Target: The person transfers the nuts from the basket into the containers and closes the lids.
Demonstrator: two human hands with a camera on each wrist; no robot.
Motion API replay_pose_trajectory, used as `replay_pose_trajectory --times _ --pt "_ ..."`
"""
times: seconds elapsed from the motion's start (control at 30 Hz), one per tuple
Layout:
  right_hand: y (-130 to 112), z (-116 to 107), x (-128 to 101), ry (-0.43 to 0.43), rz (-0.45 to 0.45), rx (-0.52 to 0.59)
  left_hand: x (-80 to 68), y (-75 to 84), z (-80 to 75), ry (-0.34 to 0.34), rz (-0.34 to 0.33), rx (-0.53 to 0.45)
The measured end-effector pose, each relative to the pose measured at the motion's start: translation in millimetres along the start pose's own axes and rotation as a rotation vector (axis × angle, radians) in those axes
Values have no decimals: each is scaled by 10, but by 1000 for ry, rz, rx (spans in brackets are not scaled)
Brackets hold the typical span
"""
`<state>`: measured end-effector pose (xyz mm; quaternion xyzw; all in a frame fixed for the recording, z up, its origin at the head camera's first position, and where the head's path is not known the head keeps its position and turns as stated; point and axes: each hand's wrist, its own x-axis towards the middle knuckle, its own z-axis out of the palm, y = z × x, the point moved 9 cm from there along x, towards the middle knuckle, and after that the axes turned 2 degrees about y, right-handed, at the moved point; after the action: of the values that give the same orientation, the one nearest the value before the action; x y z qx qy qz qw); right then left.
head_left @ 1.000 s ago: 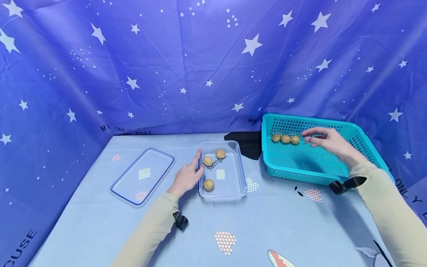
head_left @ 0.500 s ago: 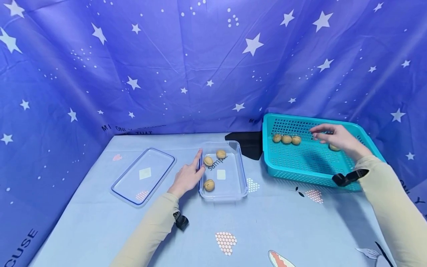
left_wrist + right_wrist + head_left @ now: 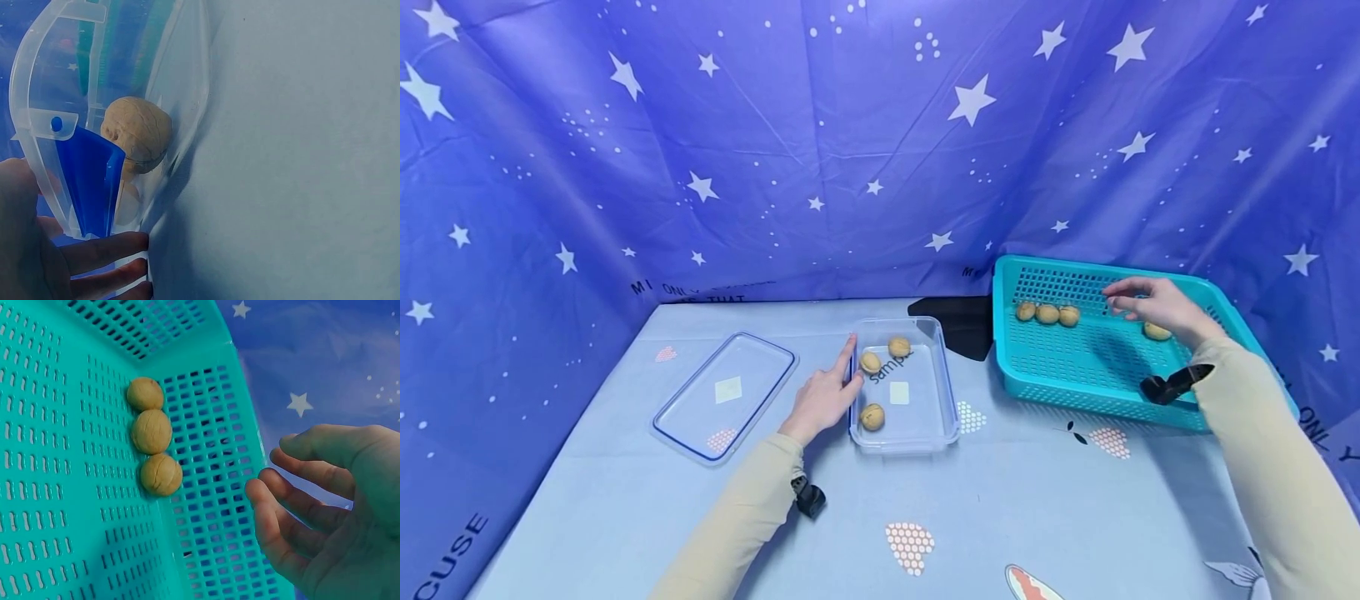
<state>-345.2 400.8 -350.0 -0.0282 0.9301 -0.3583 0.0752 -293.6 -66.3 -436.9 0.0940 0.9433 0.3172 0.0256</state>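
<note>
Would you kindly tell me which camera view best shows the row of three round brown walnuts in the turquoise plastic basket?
The right wrist view: the three round brown walnuts appear large and unobstructed, shell lines visible. The head view shows them small in the turquoise plastic basket; the left wrist view doesn't show them.

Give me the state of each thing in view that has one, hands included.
Clear container: upright, uncovered, three walnuts inside.
Lid: off, flat on the table.
Teal basket: upright, open-topped.
Walnut row: three in the basket, touching.
Lone walnut: in the basket, apart from the row.
Left hand: touching the container's side.
Right hand: over the basket, holding nothing.
</note>
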Motion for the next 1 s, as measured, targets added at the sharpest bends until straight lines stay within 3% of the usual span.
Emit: replay_pose_trajectory --times 0.67,0.83,1.0 --pt "280 214 338 -22 -9 108 3 -10 10 -8 1 7" --pt "326 330 411 -77 7 169 -1 -15 20 -13 -2 16" --pt "293 430 451 -116 34 162 4 -21 15 -7 -1 11"
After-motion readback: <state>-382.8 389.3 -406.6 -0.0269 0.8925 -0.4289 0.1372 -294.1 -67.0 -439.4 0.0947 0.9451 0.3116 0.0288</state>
